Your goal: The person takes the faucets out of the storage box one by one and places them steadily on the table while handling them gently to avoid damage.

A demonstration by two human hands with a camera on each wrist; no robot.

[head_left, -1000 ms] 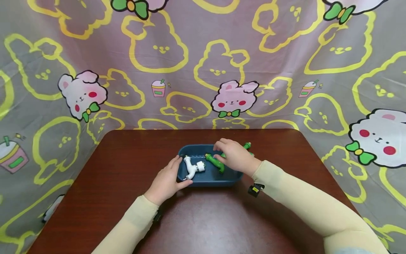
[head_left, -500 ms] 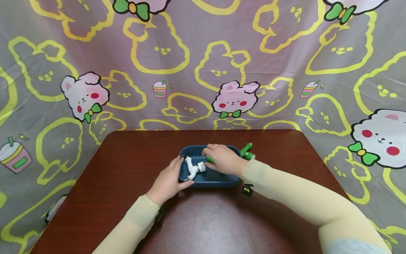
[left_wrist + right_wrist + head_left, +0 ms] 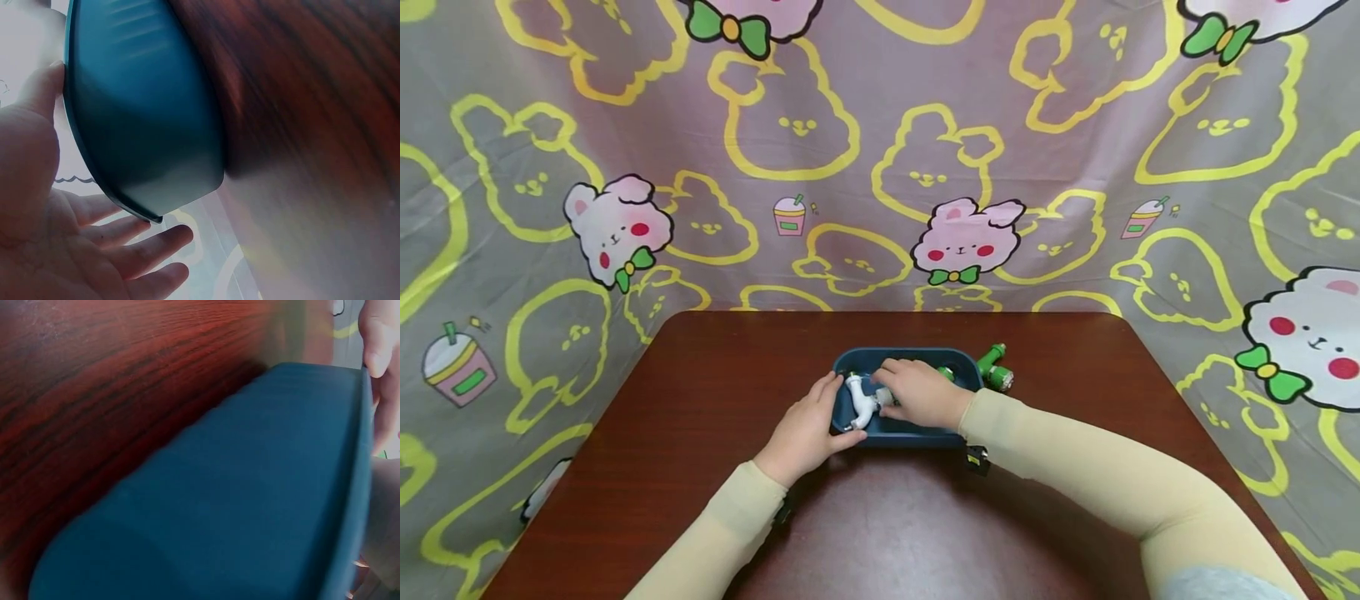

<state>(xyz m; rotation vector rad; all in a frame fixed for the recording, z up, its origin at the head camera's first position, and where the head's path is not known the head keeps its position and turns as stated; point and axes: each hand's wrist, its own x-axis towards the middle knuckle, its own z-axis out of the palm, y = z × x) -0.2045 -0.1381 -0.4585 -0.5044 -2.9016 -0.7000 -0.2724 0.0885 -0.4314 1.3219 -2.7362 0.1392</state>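
A dark blue tray (image 3: 917, 439) lies on the table, with a white plastic faucet (image 3: 862, 404) in its left part. My left hand (image 3: 801, 433) is at the tray's left end, fingers loosely extended, thumb and fingertips touching the rim. Inside the tray, my right hand (image 3: 922, 393) has its thumb and fingers curled around the white faucet's knob. A green faucet (image 3: 947, 372) in the tray is mostly hidden behind that hand. In the left wrist view the tray's wall (image 3: 150, 125) stands beside my spread fingers; the right wrist view is mostly tray wall (image 3: 219, 487).
Another green faucet (image 3: 995, 367) lies on the brown table (image 3: 715, 367) just right of the tray. A patterned cloth (image 3: 820, 192) hangs behind the table and along both sides.
My right hand has moved left and down from above the green faucet to the white faucet's knob. My left hand keeps its place on the tray. The head view has shifted slightly.
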